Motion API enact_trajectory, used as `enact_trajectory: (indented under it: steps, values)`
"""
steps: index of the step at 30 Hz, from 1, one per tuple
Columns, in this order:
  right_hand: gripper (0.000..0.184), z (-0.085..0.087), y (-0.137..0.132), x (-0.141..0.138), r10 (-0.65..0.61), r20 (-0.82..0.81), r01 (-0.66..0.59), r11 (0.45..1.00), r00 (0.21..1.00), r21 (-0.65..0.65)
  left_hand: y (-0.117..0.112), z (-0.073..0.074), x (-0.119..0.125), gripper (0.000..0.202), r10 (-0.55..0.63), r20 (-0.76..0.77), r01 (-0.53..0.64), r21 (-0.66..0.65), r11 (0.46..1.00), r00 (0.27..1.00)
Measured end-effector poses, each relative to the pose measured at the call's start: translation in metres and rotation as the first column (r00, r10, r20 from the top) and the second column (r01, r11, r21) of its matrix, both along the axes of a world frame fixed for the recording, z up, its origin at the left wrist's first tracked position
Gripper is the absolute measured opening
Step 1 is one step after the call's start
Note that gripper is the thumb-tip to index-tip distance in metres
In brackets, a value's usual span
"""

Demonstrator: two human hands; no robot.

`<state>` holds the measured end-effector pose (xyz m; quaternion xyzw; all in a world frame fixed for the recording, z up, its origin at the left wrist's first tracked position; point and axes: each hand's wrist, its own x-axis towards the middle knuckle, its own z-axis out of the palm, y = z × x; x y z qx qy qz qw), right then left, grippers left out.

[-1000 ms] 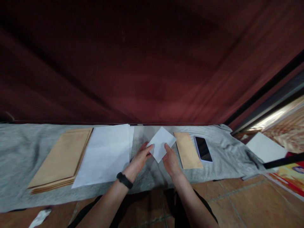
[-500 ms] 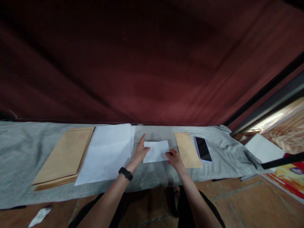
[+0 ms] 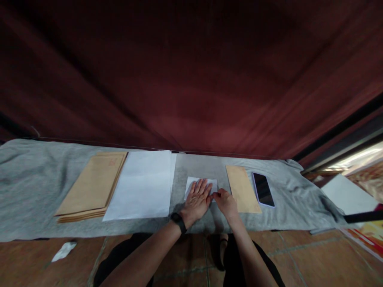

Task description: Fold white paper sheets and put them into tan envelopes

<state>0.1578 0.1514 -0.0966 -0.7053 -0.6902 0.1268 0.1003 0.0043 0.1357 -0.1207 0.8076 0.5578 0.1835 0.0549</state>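
A small folded white paper [image 3: 189,184] lies on the grey cloth in front of me, partly covered by my left hand. My left hand [image 3: 197,199], with a dark watch at its wrist, rests flat on the paper with its fingers stretched out. At the paper's lower right corner, my right hand [image 3: 226,201] has its fingers closed in a pinch on the edge. Just to the right of that hand is a brown envelope [image 3: 243,191]. To the left lie large white sheets [image 3: 142,185], stacked with slightly uneven edges.
A pile of brown envelopes [image 3: 92,183] sits at the left. Right of the single envelope lies a phone [image 3: 263,190]. The grey cloth [image 3: 32,187] runs along a dark red hanging fabric [image 3: 191,99]. A crumpled white scrap [image 3: 64,251] is on the tiled floor [image 3: 311,259].
My left hand has moved from the paper's left edge to lie flat across it. My right hand stays at the right edge. The view has shifted slightly.
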Motion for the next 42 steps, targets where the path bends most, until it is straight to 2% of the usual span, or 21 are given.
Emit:
enact_trajectory:
  steps: [2, 4, 6, 8, 10, 13, 16, 22, 28, 36, 42]
  values:
    - [0.026, 0.002, -0.002, -0.004, -0.013, -0.005, 0.013, 0.997, 1.000, 0.075, 0.001, -0.003, -0.001, 0.050, 0.000, -0.015, 0.000, 0.022, 1.000, 1.000]
    - [0.032, 0.003, -0.003, -0.012, 0.031, -0.045, -0.022, 0.983, 0.999, 0.185, 0.001, -0.006, -0.001, 0.052, -0.002, -0.048, 0.003, 0.035, 0.999, 0.999]
    - [0.041, 0.000, -0.002, -0.022, 0.166, -0.108, -0.131, 0.952, 0.980, 0.276, 0.002, -0.010, -0.001, 0.056, -0.015, -0.090, 0.018, 0.034, 0.999, 0.996]
    - [0.049, -0.006, -0.001, -0.033, 0.310, -0.167, -0.249, 0.917, 0.936, 0.312, 0.003, -0.015, 0.001, 0.059, -0.015, -0.116, 0.019, 0.036, 0.999, 0.993]
    - [0.055, -0.014, -0.001, -0.041, 0.362, -0.198, -0.295, 0.907, 0.911, 0.300, 0.004, -0.019, 0.000, 0.060, 0.008, -0.120, -0.001, 0.059, 0.998, 0.993]
    - [0.058, -0.024, -0.001, -0.043, 0.343, -0.172, -0.292, 0.919, 0.924, 0.264, 0.006, -0.024, -0.004, 0.058, 0.038, -0.116, -0.027, 0.094, 0.995, 0.993]
    - [0.057, -0.029, -0.002, -0.041, 0.345, -0.077, -0.313, 0.911, 0.936, 0.270, 0.007, -0.024, -0.012, 0.056, 0.061, -0.123, -0.049, 0.099, 0.994, 0.991]
    - [0.055, -0.035, -0.005, -0.038, 0.316, 0.099, -0.331, 0.887, 0.944, 0.321, 0.005, -0.016, -0.020, 0.055, 0.136, -0.180, -0.118, 0.103, 0.988, 0.974]
    - [0.052, -0.040, -0.005, -0.027, 0.307, 0.205, -0.362, 0.868, 0.929, 0.341, 0.000, -0.007, -0.026, 0.059, 0.162, -0.125, -0.154, 0.072, 0.986, 0.979]
    - [0.057, -0.042, -0.001, -0.009, 0.244, 0.234, -0.310, 0.900, 0.941, 0.308, -0.003, 0.000, -0.031, 0.067, 0.178, -0.077, -0.176, 0.036, 0.984, 0.981]
    - [0.062, -0.044, -0.003, -0.001, 0.214, 0.221, -0.281, 0.895, 0.952, 0.346, -0.004, 0.001, -0.032, 0.073, 0.187, -0.100, -0.185, 0.026, 0.982, 0.977]
